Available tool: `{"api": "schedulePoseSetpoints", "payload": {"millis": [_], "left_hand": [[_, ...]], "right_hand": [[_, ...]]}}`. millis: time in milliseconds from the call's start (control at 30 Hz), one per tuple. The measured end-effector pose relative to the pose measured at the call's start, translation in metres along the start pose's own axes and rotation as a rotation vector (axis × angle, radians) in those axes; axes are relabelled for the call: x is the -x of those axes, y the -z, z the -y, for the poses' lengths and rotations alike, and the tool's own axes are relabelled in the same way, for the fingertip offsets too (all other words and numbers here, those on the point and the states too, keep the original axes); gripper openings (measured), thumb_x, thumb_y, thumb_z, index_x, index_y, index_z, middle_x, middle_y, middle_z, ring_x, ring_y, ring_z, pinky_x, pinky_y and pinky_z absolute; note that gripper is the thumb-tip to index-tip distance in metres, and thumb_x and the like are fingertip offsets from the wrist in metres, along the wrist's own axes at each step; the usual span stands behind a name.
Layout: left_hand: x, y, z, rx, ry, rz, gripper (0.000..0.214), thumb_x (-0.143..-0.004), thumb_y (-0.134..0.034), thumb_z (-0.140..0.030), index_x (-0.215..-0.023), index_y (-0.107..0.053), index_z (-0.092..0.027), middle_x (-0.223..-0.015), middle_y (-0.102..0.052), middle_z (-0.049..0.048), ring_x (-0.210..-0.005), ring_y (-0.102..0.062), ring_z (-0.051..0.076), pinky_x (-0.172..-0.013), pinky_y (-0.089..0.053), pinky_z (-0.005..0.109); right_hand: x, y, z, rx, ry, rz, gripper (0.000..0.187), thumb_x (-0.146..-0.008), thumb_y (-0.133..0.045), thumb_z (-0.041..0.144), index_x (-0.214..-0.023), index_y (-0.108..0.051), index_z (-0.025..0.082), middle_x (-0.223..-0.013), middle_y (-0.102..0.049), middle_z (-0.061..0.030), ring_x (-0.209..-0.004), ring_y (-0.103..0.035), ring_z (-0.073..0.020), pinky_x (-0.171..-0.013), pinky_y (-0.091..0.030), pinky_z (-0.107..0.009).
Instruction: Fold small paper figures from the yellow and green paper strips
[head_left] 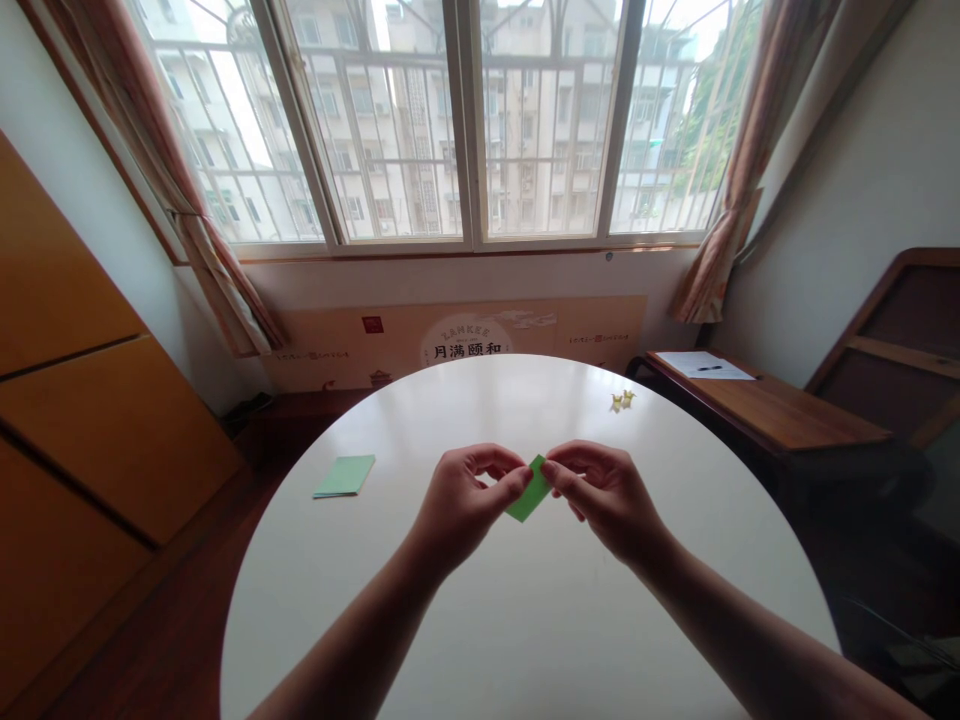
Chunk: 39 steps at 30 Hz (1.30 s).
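Observation:
Above the middle of the round white table [570, 620], a small folded piece of green paper [528, 497] is pinched between both hands. My left hand [472, 500] grips its upper left edge with thumb and index finger. On the other side, my right hand [600, 495] pinches the upper right corner the same way, its lower fingers curled beneath. The paper is tilted, with one pointed end towards me. A stack of light green paper squares [344, 476] lies on the table to the left. Two small yellowish folded figures [622, 400] stand at the far right of the tabletop.
Beyond the table's right edge is a wooden side table [802, 412] bearing a white sheet [705, 366] with a dark pen on it. A folded wooden-framed panel [892, 330] leans farther right. An orange-brown cabinet [82, 420] stands at left, and barred windows [540, 130] lie ahead.

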<state>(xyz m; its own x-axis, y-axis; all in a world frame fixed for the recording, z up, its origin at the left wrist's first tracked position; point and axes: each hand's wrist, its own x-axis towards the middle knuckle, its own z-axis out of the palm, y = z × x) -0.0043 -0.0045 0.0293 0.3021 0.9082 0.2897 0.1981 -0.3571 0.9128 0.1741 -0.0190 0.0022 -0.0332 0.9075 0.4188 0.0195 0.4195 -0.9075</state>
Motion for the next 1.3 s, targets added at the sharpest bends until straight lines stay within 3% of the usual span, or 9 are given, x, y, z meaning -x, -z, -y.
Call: {"api": "schedulePoseSetpoints", "payload": {"millis": [333, 533, 800, 1000, 1167, 1300], "left_hand": [[0.000, 0.003, 0.002, -0.046, 0.018, 0.044, 0.021, -0.082, -0.069, -0.034, -0.077, -0.075, -0.014, -0.069, -0.069, 0.0034, -0.056, -0.054, 0.012, -0.049, -0.040, 0.021], [-0.002, 0.002, 0.004, -0.003, 0.168, 0.204, 0.019, -0.078, -0.070, -0.032, -0.077, -0.074, -0.013, -0.063, -0.063, 0.0010, -0.051, -0.047, 0.009, -0.043, -0.035, 0.019], [-0.007, -0.002, 0.011, 0.271, 0.320, 0.024, 0.029, -0.072, -0.074, -0.040, -0.068, -0.063, -0.013, -0.051, -0.044, -0.0065, -0.043, -0.034, 0.005, -0.041, -0.026, 0.018], [-0.011, -0.002, 0.018, 0.181, 0.266, 0.019, 0.033, -0.073, -0.073, -0.045, -0.069, -0.064, -0.013, -0.054, -0.048, -0.0042, -0.047, -0.039, 0.007, -0.042, -0.031, 0.019], [-0.014, 0.001, 0.022, 0.130, 0.220, 0.045, 0.031, -0.071, -0.074, -0.042, -0.071, -0.065, -0.013, -0.058, -0.053, -0.0019, -0.052, -0.046, 0.010, -0.043, -0.037, 0.020], [-0.014, 0.003, 0.023, 0.103, 0.233, 0.008, 0.032, -0.070, -0.073, -0.043, -0.068, -0.062, -0.013, -0.057, -0.051, -0.0025, -0.051, -0.045, 0.009, -0.043, -0.037, 0.019]], "right_hand": [[-0.002, 0.002, -0.002, -0.008, -0.038, -0.007, 0.021, -0.082, -0.071, 0.038, -0.078, -0.074, 0.017, -0.060, -0.061, -0.0003, -0.045, -0.044, -0.0098, -0.039, -0.030, -0.021], [-0.006, 0.002, -0.007, -0.094, -0.126, 0.005, 0.026, -0.080, -0.073, 0.043, -0.079, -0.072, 0.017, -0.060, -0.060, 0.0012, -0.041, -0.038, -0.0074, -0.037, -0.026, -0.021], [-0.012, 0.002, -0.015, -0.166, -0.247, 0.122, 0.032, -0.080, -0.074, 0.047, -0.082, -0.070, 0.016, -0.068, -0.062, -0.0010, -0.051, -0.044, -0.0089, -0.036, -0.029, -0.018], [-0.012, 0.004, -0.018, -0.122, -0.279, 0.165, 0.027, -0.082, -0.071, 0.043, -0.077, -0.067, 0.016, -0.065, -0.058, 0.0007, -0.049, -0.042, -0.0081, -0.037, -0.029, -0.019], [-0.016, 0.006, -0.024, -0.007, -0.316, 0.280, 0.029, -0.080, -0.072, 0.040, -0.069, -0.065, 0.015, -0.056, -0.052, 0.0035, -0.043, -0.038, -0.0064, -0.037, -0.027, -0.020], [-0.017, 0.006, -0.024, -0.008, -0.283, 0.217, 0.026, -0.079, -0.073, 0.041, -0.077, -0.068, 0.015, -0.063, -0.060, 0.0004, -0.048, -0.043, -0.0085, -0.038, -0.030, -0.020]]}}
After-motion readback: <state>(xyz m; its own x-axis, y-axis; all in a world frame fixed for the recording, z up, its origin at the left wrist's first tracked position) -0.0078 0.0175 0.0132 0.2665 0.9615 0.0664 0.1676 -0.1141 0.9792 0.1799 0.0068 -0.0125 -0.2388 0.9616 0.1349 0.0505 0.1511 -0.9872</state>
